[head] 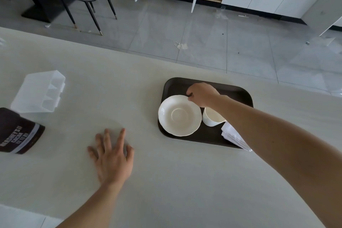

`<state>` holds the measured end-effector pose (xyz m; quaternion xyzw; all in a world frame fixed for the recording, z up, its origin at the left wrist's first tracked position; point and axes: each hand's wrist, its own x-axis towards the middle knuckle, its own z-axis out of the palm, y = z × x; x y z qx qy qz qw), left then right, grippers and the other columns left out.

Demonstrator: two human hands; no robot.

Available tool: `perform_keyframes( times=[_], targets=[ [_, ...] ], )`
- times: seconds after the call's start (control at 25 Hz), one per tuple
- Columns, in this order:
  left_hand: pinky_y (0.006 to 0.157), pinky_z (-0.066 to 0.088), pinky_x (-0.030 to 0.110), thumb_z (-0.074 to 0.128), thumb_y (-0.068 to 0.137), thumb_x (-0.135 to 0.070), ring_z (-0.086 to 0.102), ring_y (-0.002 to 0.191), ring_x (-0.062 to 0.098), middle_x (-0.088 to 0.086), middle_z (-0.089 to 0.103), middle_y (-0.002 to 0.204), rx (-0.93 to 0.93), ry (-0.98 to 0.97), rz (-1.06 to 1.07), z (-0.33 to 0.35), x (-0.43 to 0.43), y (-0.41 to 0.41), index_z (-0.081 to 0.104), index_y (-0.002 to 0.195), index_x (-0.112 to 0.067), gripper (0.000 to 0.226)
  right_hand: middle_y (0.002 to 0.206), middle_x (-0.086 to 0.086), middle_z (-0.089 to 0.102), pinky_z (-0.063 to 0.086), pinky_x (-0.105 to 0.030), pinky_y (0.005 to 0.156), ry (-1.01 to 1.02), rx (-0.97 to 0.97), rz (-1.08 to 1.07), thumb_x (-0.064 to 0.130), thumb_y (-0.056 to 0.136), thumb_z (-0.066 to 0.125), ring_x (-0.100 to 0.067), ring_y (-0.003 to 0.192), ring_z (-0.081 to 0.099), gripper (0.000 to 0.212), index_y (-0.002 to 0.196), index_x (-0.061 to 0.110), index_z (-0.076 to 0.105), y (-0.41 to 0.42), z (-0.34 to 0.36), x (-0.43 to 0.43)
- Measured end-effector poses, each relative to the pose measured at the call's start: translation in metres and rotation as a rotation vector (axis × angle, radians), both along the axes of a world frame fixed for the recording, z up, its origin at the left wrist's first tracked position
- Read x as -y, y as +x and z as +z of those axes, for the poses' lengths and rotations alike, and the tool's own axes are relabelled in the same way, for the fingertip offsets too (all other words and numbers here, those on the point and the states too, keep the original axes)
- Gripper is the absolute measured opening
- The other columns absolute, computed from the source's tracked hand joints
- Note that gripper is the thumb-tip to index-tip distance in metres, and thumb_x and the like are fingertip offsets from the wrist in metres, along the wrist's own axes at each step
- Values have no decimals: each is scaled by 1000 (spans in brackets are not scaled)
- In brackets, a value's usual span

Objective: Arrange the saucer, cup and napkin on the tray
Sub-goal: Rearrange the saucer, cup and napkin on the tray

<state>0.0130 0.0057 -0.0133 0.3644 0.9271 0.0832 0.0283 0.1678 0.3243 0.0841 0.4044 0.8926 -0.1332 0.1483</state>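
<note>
A dark tray lies on the pale table, right of centre. On its left part sits a white saucer, overhanging the tray's left rim slightly. My right hand pinches the saucer's far right edge with its fingertips. A white cup stands right of the saucer, partly hidden under my right forearm. A folded white napkin lies at the tray's near right corner, poking over the rim. My left hand rests flat on the table with its fingers spread, well left of the tray.
A clear plastic box lies at the far left of the table. A brown cocoa can lies on its side near it. Beyond the table's far edge are a grey floor, a chair and open cabinets.
</note>
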Motion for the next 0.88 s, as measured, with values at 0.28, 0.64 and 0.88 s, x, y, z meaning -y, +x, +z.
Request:
perform_keyframes(
  times=[0.28, 0.64, 0.88],
  targets=[
    [116, 13, 63, 42, 83, -44, 22, 146, 41, 16, 34, 156, 9, -7, 8, 2, -1, 0, 45, 143, -35, 61, 96, -7, 72, 56, -43, 83, -86, -61, -48, 13, 90, 53, -29, 92, 65, 18, 90, 13, 71, -10, -7, -9],
    [115, 14, 63, 43, 84, -40, 22, 146, 41, 16, 34, 156, 4, -26, 7, 6, -1, 2, 46, 143, -35, 59, 99, -4, 74, 57, -39, 80, -71, -157, -94, 12, 89, 58, -26, 92, 64, 19, 92, 13, 77, -12, -8, -23],
    [116, 14, 62, 41, 85, -40, 21, 147, 40, 16, 34, 156, -8, -39, 7, 5, -1, 1, 44, 143, -36, 59, 99, -7, 72, 56, -35, 71, -62, -203, -288, 9, 89, 56, -27, 89, 65, 19, 91, 12, 74, -6, -10, -37]
  ],
)
